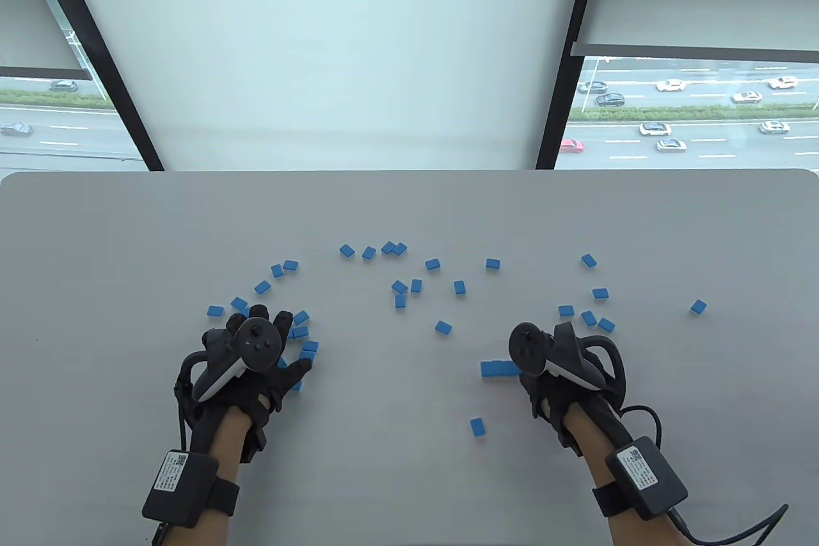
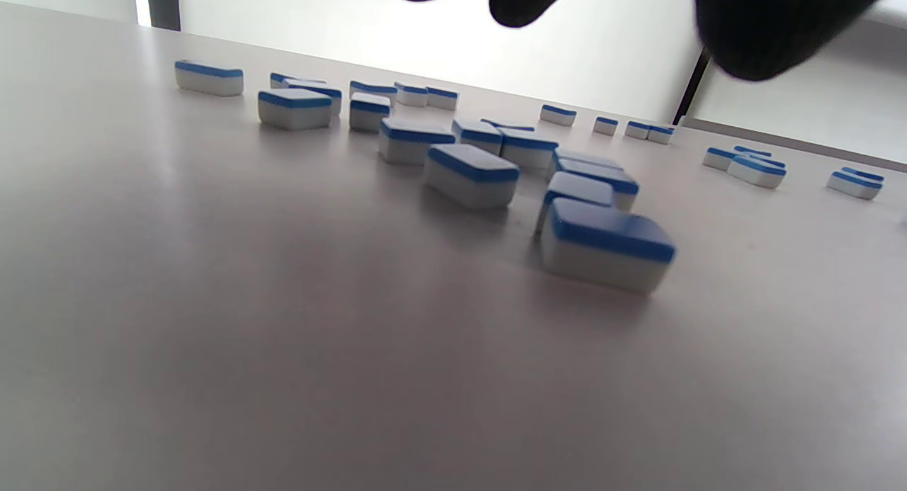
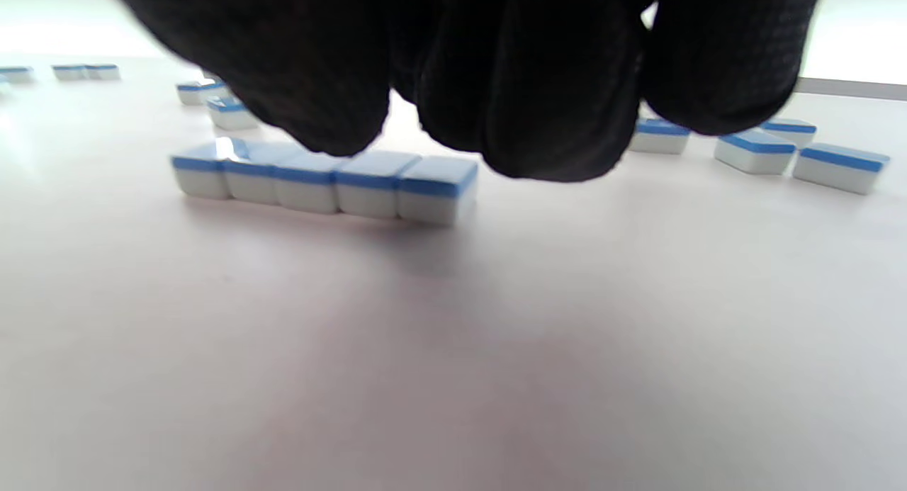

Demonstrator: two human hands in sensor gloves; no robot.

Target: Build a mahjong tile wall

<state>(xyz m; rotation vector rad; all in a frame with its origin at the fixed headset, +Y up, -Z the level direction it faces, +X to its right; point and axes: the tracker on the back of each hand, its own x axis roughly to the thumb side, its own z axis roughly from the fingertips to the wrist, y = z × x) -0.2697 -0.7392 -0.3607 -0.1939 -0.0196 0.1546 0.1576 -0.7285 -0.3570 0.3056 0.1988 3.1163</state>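
Blue-backed, white-bodied mahjong tiles lie face down, scattered over the grey table (image 1: 384, 482). A short row of several tiles (image 1: 498, 369) (image 3: 319, 176) lies side by side under the left edge of my right hand (image 1: 544, 373). In the right wrist view, the right hand's fingers (image 3: 553, 122) hang just over that row, pinching nothing; I cannot tell whether they touch it. My left hand (image 1: 278, 347) hovers with spread fingers over a loose cluster of tiles (image 1: 302, 333) (image 2: 602, 243). Its fingertips (image 2: 528, 2) hold nothing.
Single tiles lie near the hands: one (image 1: 477, 426) in front of the row, another (image 1: 443, 328) between the hands. More are strewn across the middle (image 1: 400, 287) and to the right (image 1: 698, 306). The table's far edge meets a window.
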